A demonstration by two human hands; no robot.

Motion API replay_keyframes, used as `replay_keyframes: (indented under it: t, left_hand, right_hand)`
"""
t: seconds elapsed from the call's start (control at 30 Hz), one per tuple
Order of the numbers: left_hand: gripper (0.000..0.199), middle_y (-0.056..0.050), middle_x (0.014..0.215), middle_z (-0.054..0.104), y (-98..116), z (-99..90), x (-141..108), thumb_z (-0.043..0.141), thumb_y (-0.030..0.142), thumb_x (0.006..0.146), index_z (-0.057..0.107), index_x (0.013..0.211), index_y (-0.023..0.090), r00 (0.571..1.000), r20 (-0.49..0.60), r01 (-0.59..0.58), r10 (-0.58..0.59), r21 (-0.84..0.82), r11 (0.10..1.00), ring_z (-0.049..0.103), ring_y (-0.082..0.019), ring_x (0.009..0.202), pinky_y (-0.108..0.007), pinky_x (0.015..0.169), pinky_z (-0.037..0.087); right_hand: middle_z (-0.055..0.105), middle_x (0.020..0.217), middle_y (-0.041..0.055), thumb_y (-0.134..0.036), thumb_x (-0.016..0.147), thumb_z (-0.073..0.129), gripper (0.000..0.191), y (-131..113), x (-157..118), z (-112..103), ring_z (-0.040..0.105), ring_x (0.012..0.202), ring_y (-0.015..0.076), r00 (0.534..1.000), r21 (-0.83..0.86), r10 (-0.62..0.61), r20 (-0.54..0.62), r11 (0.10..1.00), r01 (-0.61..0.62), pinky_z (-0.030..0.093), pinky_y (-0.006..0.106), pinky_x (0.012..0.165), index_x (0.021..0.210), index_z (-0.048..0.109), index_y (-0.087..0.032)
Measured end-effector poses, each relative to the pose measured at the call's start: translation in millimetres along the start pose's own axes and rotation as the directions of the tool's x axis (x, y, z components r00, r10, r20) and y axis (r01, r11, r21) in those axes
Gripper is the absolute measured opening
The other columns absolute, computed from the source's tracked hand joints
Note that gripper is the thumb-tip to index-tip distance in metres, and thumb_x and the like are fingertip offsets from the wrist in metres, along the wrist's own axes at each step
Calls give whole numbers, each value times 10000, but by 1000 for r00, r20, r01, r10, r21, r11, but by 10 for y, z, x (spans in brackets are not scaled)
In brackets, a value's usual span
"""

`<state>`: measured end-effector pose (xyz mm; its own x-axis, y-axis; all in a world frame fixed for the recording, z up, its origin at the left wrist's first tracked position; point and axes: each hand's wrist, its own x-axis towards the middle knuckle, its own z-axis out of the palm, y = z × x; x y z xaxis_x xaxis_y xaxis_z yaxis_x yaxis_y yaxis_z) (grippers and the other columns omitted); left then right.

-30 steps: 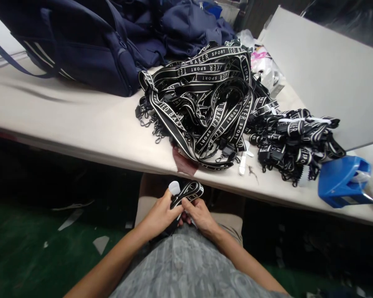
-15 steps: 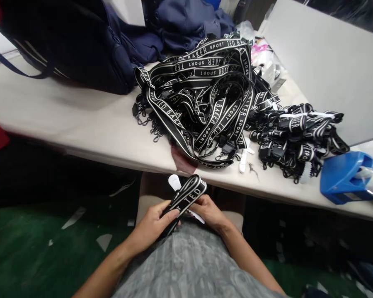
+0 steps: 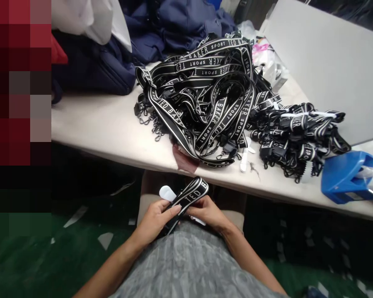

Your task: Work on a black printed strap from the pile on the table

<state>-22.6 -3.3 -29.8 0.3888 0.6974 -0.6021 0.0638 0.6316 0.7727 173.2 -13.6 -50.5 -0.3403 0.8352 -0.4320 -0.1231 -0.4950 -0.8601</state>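
Note:
A folded black strap (image 3: pixel 192 194) with white lettering is held over my lap, below the table edge. My left hand (image 3: pixel 157 217) is closed on it, thumb on top. At its right side my right hand (image 3: pixel 209 213) pinches a white plastic strip (image 3: pixel 198 220), mostly hidden behind the strap and fingers. The strip's rounded white end (image 3: pixel 167 193) sticks out above my left hand. On the table lies a large pile of similar straps (image 3: pixel 205 99) with black clips. Bundled straps (image 3: pixel 298 140) lie to its right.
A blue plastic holder (image 3: pixel 349 176) stands at the table's right front edge. Loose white strips (image 3: pixel 243 160) lie near the table's front edge. Dark blue bags (image 3: pixel 180 25) sit at the back. A white board (image 3: pixel 329 62) is at the right. A blurred block covers the far left.
The strip's rounded end has tilted lower and left, and its other end is more hidden by my right hand. White and red material now shows at the upper left, over the dark bag.

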Motion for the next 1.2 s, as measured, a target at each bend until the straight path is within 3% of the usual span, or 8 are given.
replay_keyframes:
  t: [0.23, 0.5, 0.63, 0.7, 0.77, 0.9, 1.0, 1.2]
  left_hand:
    - [425, -22, 750, 655, -43, -9, 6, 623, 536, 798, 696, 875, 125, 976, -150, -114, 155, 250, 962, 552, -151, 676, -226, 579, 415]
    - [394, -67, 903, 739, -51, -79, 61, 599, 483, 814, 717, 974, 143, 963, -124, -180, 239, 366, 913, 652, -269, 894, -304, 759, 498]
    - [379, -82, 871, 750, -103, -138, 94, 606, 461, 794, 726, 921, 124, 969, -122, -154, 213, 375, 914, 666, -284, 862, -327, 760, 500]
    - [360, -87, 847, 753, -125, -144, 125, 614, 445, 780, 724, 880, 117, 976, -103, -142, 194, 374, 916, 668, -289, 842, -334, 744, 501]
    - [317, -82, 851, 756, -134, -137, 169, 625, 408, 770, 719, 859, 118, 981, -66, -148, 183, 355, 923, 669, -289, 853, -340, 759, 506]
    - [292, -49, 943, 757, -126, -112, 241, 650, 312, 747, 712, 977, 144, 979, 18, -199, 203, 295, 935, 663, -280, 978, -349, 876, 502]
    - [347, -57, 988, 742, -145, -89, 238, 637, 311, 769, 688, 1074, 152, 968, -13, -229, 251, 362, 904, 650, -283, 1027, -368, 947, 475]
    - [276, -53, 1085, 688, -220, -78, 219, 476, 347, 912, 603, 1105, 198, 955, 76, -294, 288, 398, 869, 619, -223, 1047, -326, 961, 429]
  right_hand:
    - [569, 546, -66, -449, 593, 865, 446, -37, -109, 296, 475, 361, 73, 936, 75, -22, -350, 996, 52, 308, 159, 301, 737, 542, -177]
    - [737, 743, 48, -400, 604, 861, 383, 18, -76, 300, 648, 660, 127, 968, 238, 97, -233, 970, -40, 523, 238, 686, 884, 778, -153]
    - [716, 837, 47, -377, 760, 748, 269, 98, -63, 266, 678, 718, 173, 984, -34, -85, -154, 996, 80, 546, 308, 729, 970, 764, -210]
    - [678, 807, 53, -340, 876, 621, 208, 116, -64, 244, 653, 682, 167, 954, -384, -283, -94, 895, 228, 527, 294, 671, 951, 764, -211]
    - [654, 770, 64, -304, 959, 495, 285, 101, -67, 225, 622, 679, 163, 902, -690, -431, 22, 646, 326, 492, 278, 651, 958, 761, -201]
    - [674, 1098, 111, -242, 996, 421, 321, 12, -42, 223, 633, 851, 171, 817, -873, -551, 169, 301, 383, 475, 268, 730, 1005, 740, -213]
    - [644, 1243, 74, -219, 981, 463, 274, -24, 25, 235, 648, 931, 169, 843, -866, -529, 93, 374, 331, 485, 262, 783, 1021, 734, -235]
    - [717, 852, 41, -317, 890, 653, 158, 99, 197, 136, 663, 791, 177, 898, -604, -431, -93, 741, 293, 494, 285, 743, 841, 785, -244]
